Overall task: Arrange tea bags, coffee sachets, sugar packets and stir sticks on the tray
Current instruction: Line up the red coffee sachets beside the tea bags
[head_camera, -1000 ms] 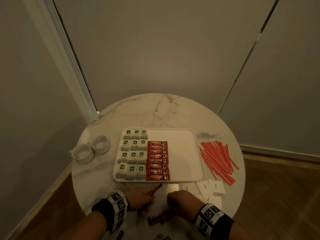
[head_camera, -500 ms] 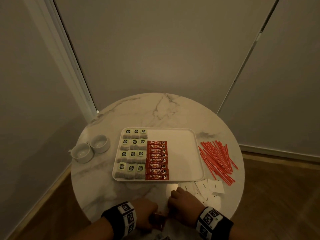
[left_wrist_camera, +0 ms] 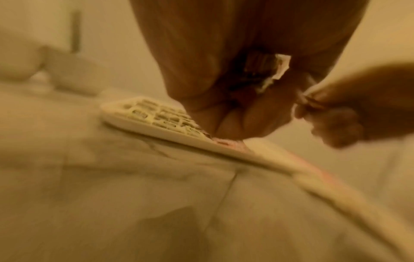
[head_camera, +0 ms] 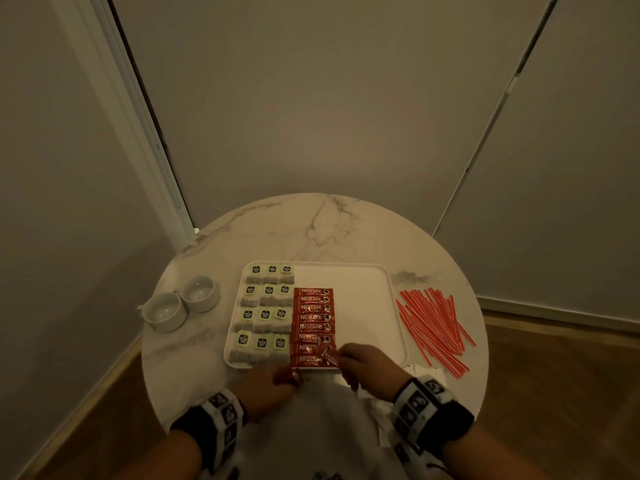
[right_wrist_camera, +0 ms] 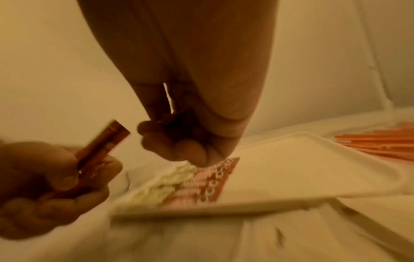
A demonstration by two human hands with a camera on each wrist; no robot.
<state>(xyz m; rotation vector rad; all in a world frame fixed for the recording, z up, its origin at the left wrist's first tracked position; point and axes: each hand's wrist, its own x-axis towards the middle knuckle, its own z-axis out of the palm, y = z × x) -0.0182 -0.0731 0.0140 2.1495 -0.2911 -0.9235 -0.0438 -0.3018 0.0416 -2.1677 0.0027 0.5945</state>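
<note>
1. Both wrist views are blurred and washed in yellow light. In the head view the sugar packets (head_camera: 424, 374) at the lower right of the table (head_camera: 322, 230) are mostly hidden behind the right hand and its wristband; how many there are cannot be told.
2. The left hand (head_camera: 268, 386) sits low in the head view, just below the tray's near rim, fingers curled round a bunch of red coffee sachets (right_wrist_camera: 98, 148) — the right wrist view shows the ends sticking up out of the fist at the frame's lower left.
3. The right hand (head_camera: 363, 367) reaches over the tray's lower edge, fingertips pinching a single sachet (head_camera: 325, 353) above the bottom of the red column; the other fingers are curled under.
4. The white tray (head_camera: 367, 306) lies at the centre of the table. Its left part holds tea bags (head_camera: 265, 313) in four rows of three, each with a green tag.
5. Just right of them runs a column of eight red Nescafé sachets (head_camera: 314, 317), stacked edge to edge; the tray's right part is bare white.
6. Red stir sticks (head_camera: 434, 327) lie in a loose fan on the marble, right of the tray and off it.
7. Two white cups (head_camera: 180, 303) stand touching, left of the tray.
</note>
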